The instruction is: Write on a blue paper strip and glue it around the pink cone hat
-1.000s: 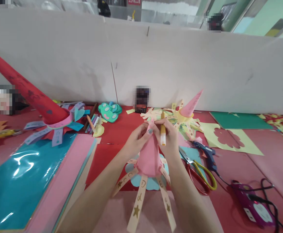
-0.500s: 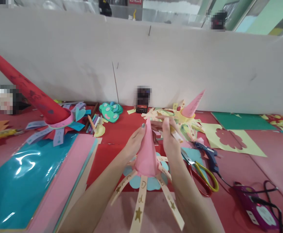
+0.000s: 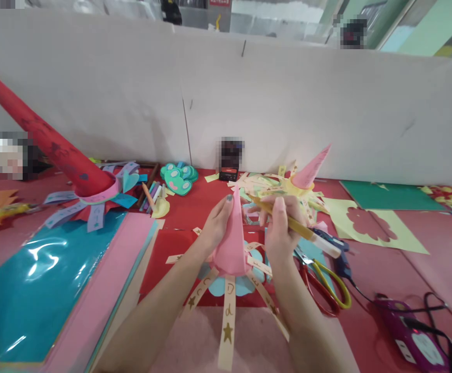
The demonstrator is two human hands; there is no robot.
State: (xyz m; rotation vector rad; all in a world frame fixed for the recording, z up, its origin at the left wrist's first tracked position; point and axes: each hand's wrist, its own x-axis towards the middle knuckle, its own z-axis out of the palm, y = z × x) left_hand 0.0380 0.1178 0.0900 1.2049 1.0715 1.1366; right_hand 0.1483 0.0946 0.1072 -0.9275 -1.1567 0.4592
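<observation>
A pink paper cone (image 3: 231, 243) stands upright in front of me, its base on a light blue scalloped paper piece (image 3: 214, 288). Cream paper strips (image 3: 229, 316) with letters and gold stars fan out from the base. My left hand (image 3: 218, 223) is closed around the cone's left side near the tip. Beside the cone on the right, my right hand (image 3: 282, 225) grips a gold marker (image 3: 301, 228) with a white end pointing to the lower right. The marker's tip is near the cone; I cannot tell whether it touches.
Scissors (image 3: 322, 287) and a glue gun (image 3: 338, 254) lie right of my right arm, with a purple power strip (image 3: 416, 329) beyond. A red cone hat (image 3: 70, 160) and blue sheets (image 3: 55, 280) are at left. Another pink cone (image 3: 311, 168) stands at the back by the white partition (image 3: 132, 93).
My right hand has shifted slightly right and down, and the marker has swung out so more of its length shows. The cone has turned a little, and its strips sit differently.
</observation>
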